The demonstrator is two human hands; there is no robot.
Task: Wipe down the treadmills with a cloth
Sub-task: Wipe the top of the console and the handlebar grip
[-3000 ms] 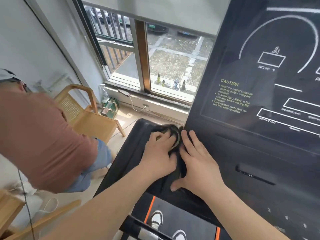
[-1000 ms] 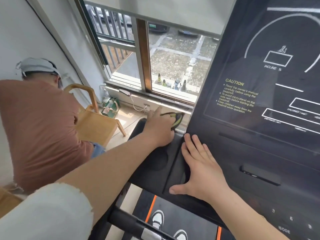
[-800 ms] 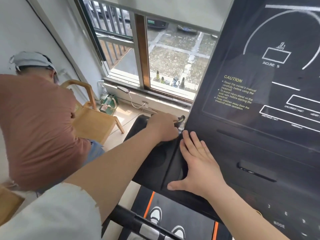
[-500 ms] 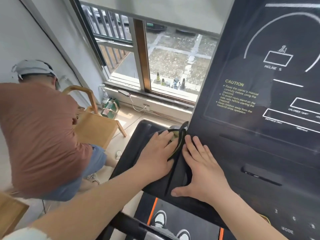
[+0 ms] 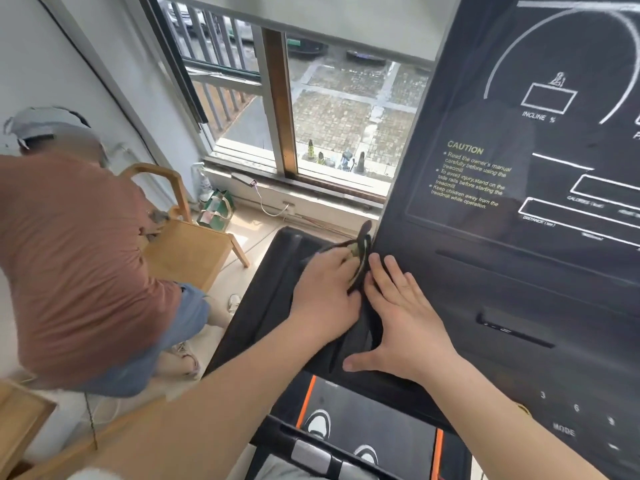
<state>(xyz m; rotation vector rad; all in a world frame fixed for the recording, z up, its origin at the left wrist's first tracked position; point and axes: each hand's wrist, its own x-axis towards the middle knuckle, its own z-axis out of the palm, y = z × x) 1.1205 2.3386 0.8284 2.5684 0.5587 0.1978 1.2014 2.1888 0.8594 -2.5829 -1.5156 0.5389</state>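
Small exercise room — treadmill console [image 5: 485, 289] (wooden chair [image 5: 187, 251] beside).

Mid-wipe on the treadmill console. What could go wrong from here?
1. The cloth is bunched under the left hand, one end sticking up; it may slip free.
2. The right hand lies flat on the console above the MODE key; sliding down could press it.
3. A person bends close beside; the left elbow might bump them.
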